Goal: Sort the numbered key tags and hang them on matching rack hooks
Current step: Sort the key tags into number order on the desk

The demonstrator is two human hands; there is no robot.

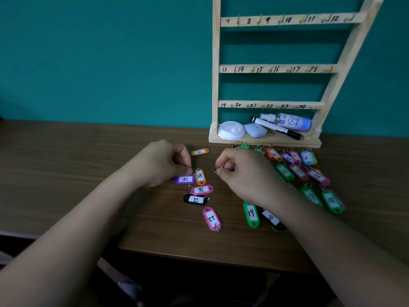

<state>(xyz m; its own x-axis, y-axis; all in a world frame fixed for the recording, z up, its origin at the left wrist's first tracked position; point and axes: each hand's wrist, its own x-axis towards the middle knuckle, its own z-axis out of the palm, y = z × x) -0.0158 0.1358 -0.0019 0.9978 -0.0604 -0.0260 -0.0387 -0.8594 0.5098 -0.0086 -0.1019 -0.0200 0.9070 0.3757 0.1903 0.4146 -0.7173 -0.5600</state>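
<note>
Rack (215,63) top beyond upper edge

Left hand (161,162) and right hand (245,173) pinch, fingers curled.

- A brown wood-grain table (88,173) runs back to a teal wall.
- A wooden rack (265,141) stands on it at the back right.
- Loose key tags (202,189) lie left of centre: two orange, two pink, one purple, one black.
- More tags lie in rough rows in front of the rack, mostly green and pink, among them a green tag (251,214) marked 19. Some of their numbers look too blurred to read.
</note>
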